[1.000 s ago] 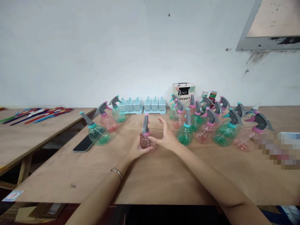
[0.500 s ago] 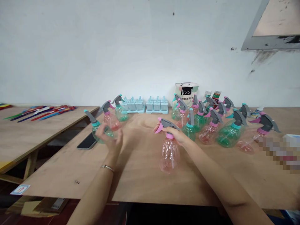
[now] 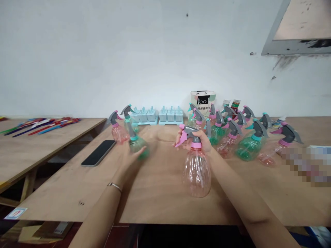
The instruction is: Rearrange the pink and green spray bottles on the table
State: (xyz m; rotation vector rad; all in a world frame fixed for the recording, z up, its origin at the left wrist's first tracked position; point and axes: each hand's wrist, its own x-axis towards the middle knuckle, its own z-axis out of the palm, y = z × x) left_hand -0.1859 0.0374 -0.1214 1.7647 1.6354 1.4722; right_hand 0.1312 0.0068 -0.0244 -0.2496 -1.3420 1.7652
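Observation:
My right hand [image 3: 205, 140] is wrapped round the grey and pink head of a clear pink spray bottle [image 3: 197, 174], which is upright over the front part of the table. My left hand [image 3: 127, 156] grips a green spray bottle [image 3: 139, 147] with a teal collar, its thumb across the body; both are slightly blurred. Behind the left hand are another pink spray bottle [image 3: 119, 133] and a green one with a grey head [image 3: 127, 112], partly covered. On the right, several pink and green spray bottles [image 3: 249, 148] are grouped together.
Left of my left hand lies a black phone [image 3: 98, 153]. Two light-blue ice-pop mould sets [image 3: 170, 116] and a paper bag [image 3: 203, 100] are by the wall. Colourful flat strips [image 3: 46, 124] rest on the neighbouring table. A blurred-out patch [image 3: 305, 165] covers something at the right.
My left hand has carried the green spray bottle rightward from beside the phone, uncovering the phone. The pink bottle in my right hand has moved slightly right and nearer.

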